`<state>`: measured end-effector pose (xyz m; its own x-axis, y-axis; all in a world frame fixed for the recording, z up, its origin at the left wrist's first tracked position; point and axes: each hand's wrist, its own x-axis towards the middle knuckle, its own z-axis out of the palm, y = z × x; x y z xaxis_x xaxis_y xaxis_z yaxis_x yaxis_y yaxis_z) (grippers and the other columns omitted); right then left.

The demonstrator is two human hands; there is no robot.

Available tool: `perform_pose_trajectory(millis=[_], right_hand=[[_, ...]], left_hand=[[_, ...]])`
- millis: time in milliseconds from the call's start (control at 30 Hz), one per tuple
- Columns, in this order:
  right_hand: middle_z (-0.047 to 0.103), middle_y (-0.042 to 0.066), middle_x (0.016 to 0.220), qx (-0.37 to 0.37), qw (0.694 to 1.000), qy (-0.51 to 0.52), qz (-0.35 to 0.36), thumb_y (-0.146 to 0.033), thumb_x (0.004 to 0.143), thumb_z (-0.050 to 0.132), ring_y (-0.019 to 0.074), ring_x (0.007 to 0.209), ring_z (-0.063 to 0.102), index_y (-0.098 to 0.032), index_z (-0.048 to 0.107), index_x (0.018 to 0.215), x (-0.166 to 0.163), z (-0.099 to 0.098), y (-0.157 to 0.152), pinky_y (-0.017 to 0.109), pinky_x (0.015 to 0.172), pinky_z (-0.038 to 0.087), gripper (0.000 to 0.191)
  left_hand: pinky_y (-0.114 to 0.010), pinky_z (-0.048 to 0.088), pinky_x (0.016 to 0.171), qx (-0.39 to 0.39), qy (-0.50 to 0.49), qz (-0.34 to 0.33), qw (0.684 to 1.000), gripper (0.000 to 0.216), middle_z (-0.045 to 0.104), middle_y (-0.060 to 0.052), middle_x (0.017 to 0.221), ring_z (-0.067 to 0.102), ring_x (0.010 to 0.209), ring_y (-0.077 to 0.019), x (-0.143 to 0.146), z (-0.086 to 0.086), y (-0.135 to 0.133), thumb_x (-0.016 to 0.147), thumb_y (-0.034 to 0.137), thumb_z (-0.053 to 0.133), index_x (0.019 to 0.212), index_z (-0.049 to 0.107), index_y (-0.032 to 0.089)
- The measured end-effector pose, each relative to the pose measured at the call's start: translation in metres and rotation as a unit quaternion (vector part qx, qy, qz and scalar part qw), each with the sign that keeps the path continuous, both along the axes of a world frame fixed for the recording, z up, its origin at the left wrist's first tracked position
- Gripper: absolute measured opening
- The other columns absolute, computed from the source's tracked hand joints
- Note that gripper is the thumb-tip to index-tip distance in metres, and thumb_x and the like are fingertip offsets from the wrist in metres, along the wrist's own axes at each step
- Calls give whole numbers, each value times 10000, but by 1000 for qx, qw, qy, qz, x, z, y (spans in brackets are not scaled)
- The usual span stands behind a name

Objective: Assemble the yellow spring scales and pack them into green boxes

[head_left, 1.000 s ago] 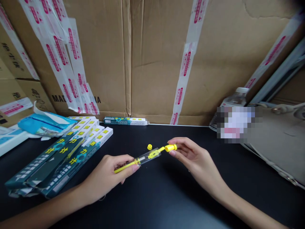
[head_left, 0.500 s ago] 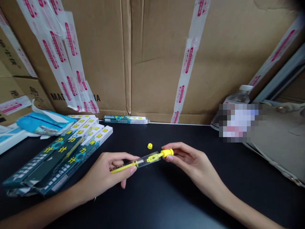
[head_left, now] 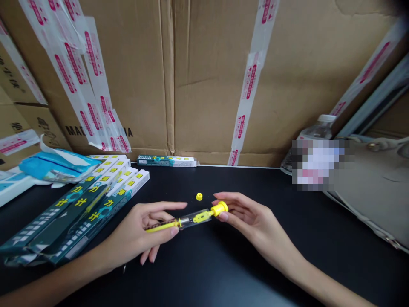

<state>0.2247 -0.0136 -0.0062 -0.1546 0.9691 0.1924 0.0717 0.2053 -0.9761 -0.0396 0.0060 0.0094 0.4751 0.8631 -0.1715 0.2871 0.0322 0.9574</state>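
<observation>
My left hand is closed around the lower part of a clear tubular spring scale, with the thumb along it and the index finger stretched out above. Inside the tube are a yellow strip, a metal piece and a flat yellow part. At the tube's right end is a yellow end cap. My right hand has its thumb against the cap's lower side and its other fingers behind and above it. Beyond the tube, a small yellow cap lies on the black table.
Several dark green and white boxes lie stacked at left, beside a blue packet. Another such box lies along the table's back edge, before a large taped carton. A plastic bottle and a beige bag stand at right.
The yellow end cap sits nearer the tube, with less of the part between them showing. My left index finger has lifted off the tube, and my right index finger has risen from the cap.
</observation>
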Motion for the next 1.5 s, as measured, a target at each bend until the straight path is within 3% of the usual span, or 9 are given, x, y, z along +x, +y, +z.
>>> perform_pose_trajectory(millis=[100, 267, 367, 600, 800, 1100, 1333, 1500], right_hand=[[734, 36, 998, -12, 1000, 9, 2, -316, 834, 735, 157, 874, 698, -226, 648, 1118, 1, -2, 2, 267, 815, 574, 311], [732, 30, 842, -52, 999, 14, 3, -367, 809, 758, 135, 716, 680, -184, 659, 1025, 3, 0, 3, 245, 708, 561, 299], [734, 24, 813, -68, 997, 29, 4, -372, 794, 774, 129, 702, 677, -182, 674, 1010, 4, 2, 4, 230, 687, 556, 305], [752, 52, 912, -90, 995, 45, 4, -387, 746, 814, 138, 773, 675, -183, 724, 1029, 4, 2, 4, 240, 762, 559, 360], [766, 61, 1001, -108, 991, 78, 6, -387, 737, 825, 159, 855, 704, -204, 742, 1064, 3, 6, 4, 280, 872, 559, 384], [748, 62, 821, -113, 993, 41, -6, -457, 769, 774, 158, 734, 679, -151, 718, 1095, 3, 8, 6, 272, 716, 572, 451], [687, 34, 827, -88, 995, -6, -51, -482, 732, 774, 117, 632, 560, -162, 736, 1046, 1, 11, 5, 244, 591, 523, 450], [659, 20, 800, -92, 995, -20, -46, -489, 747, 753, 105, 611, 520, -160, 733, 1032, 1, 11, 3, 237, 574, 500, 436]], left_hand=[[-144, 432, 305, 2, 3, -2, 1000, 599, 735, -74, 962, 565, 379, -63, 0, 0, 0, 815, 407, 706, 1367, 560, 230], [-131, 446, 326, 9, 28, -10, 1000, 452, 725, -38, 751, 561, 388, -69, 2, -1, 3, 819, 392, 686, 1202, 675, 154], [-135, 446, 323, 12, 32, -3, 999, 444, 722, -32, 735, 564, 390, -75, 4, 0, 2, 800, 367, 691, 1186, 679, 148], [-133, 442, 319, 7, 27, 4, 1000, 449, 741, -63, 797, 564, 396, -70, 5, 0, 4, 792, 358, 688, 1180, 679, 133], [-134, 446, 308, -1, 11, 17, 1000, 454, 659, 12, 576, 540, 377, -78, 5, -2, 4, 772, 324, 703, 1174, 688, 113], [-135, 446, 297, 1, -5, 17, 1000, 440, 698, -11, 639, 545, 374, -76, 4, -3, 3, 768, 307, 711, 1165, 693, 118], [-132, 442, 291, 10, -11, 25, 1000, 428, 669, 9, 586, 533, 365, -76, 5, -2, 3, 776, 319, 709, 1157, 699, 123], [-137, 444, 292, 12, -6, 27, 1000, 440, 737, -50, 737, 549, 378, -74, 3, -4, 2, 769, 333, 713, 1156, 700, 123]])
